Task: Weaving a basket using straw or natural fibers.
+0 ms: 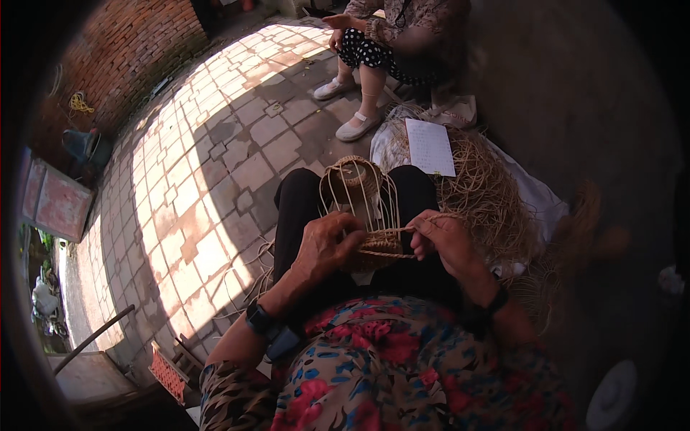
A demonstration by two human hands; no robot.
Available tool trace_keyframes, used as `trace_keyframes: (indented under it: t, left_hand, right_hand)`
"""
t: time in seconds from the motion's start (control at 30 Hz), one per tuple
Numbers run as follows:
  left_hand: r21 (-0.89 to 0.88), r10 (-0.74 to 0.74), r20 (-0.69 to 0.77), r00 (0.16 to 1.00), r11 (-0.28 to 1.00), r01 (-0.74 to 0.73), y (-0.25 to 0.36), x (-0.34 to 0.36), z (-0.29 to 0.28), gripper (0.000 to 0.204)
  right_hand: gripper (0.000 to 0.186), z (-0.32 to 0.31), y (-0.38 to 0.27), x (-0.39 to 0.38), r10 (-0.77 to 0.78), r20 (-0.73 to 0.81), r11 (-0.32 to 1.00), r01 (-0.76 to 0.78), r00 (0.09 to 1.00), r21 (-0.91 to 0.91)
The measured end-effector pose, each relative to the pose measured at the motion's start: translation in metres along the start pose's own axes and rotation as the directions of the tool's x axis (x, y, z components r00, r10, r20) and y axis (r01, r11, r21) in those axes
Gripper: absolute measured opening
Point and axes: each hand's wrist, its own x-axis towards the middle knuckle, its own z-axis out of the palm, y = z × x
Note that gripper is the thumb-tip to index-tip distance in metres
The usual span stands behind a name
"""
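Note:
On my lap, between my knees, rests a partly woven straw basket [353,169] with pale upright ribs and a wound, woven end facing away from me. My left hand [332,241] is curled over the basket's near left side, its fingers bent around the edge and ribs; the fingertips are partly hidden. My right hand [442,237] pinches a twisted straw cord [392,230] between thumb and forefinger, just right of the basket. The cord stretches across toward my left hand. A second twisted strand [388,254] runs just below it.
A large heap of loose straw cord [489,208] lies on a white sheet [550,208] to the right, with a written paper [430,147] on top. Beyond it sits another person [374,61]. Paving [266,126] extends left toward a brick wall [144,43]. A small red rack [167,372] stands lower left.

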Motion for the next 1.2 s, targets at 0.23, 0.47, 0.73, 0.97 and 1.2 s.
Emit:
trace_keyframes:
  t: [0.23,0.47,0.73,0.97,1.2]
  left_hand:
    - [0.108,-0.101,-0.095,0.990,0.988,0.111,-0.003,0.004,0.014,0.016]
    - [0.241,-0.074,-0.024,0.997,0.967,0.077,0.002,0.000,0.014,0.015]
    - [0.286,-0.142,0.084,0.986,0.951,0.112,0.003,0.000,0.017,0.024]
    - [0.444,0.230,-0.144,0.963,0.884,-0.145,0.025,-0.002,0.012,0.015]
    - [0.450,0.261,0.206,0.943,0.830,-0.328,0.000,0.027,0.028,0.013]
  right_hand:
    - [0.014,0.017,-0.025,0.070,-0.085,0.097,0.970,0.060,0.992,0.237]
    - [0.018,0.055,-0.015,0.113,-0.248,0.225,0.435,0.316,0.942,-0.843]
    - [0.026,0.055,0.009,0.086,-0.350,0.165,0.234,0.257,0.922,-0.938]
    - [0.034,0.000,-0.010,0.035,0.017,0.240,0.985,-0.057,0.971,0.162]
    - [0.021,-0.031,0.000,0.027,-0.047,-0.053,0.892,0.018,0.998,-0.452]
